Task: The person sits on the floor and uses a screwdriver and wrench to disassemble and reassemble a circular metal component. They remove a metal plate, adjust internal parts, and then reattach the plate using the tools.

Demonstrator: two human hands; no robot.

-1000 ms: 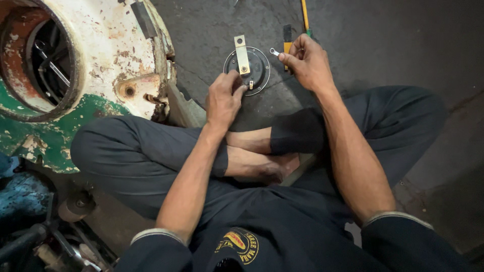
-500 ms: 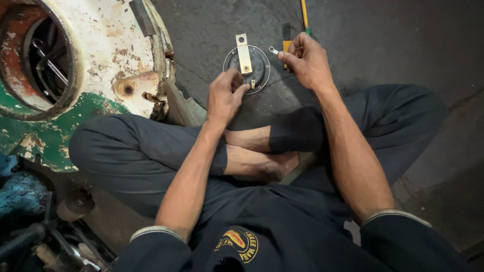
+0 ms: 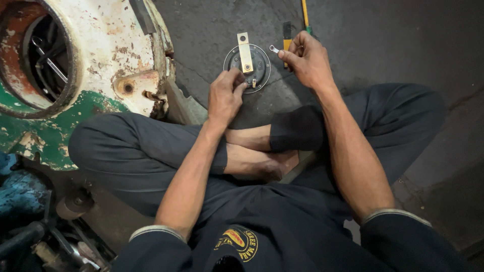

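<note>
A dark, stained concrete floor (image 3: 383, 35) fills the top of the view, and a person sits cross-legged on it in dark trousers. A round black disc (image 3: 247, 61) with a shiny rim lies flat on the floor just ahead of the crossed shins, a brass strap (image 3: 245, 52) running up across it. The left hand (image 3: 225, 95) rests on the disc's near edge, fingertips pinched together at a small fitting there; what they grip is too small to make out. The right hand (image 3: 308, 60) sits just right of the disc, fingers curled tight around a small silvery spanner (image 3: 275, 49), whose ring end sticks out toward the disc. A yellow-handled tool (image 3: 305, 12) lies beyond, cut off by the top edge. At left stands a rusted white-and-green casing (image 3: 101, 60) with a round opening, its inside dim. An oval yellow-and-red badge (image 3: 240, 242) marks the dark shirt at the bottom edge.
</note>
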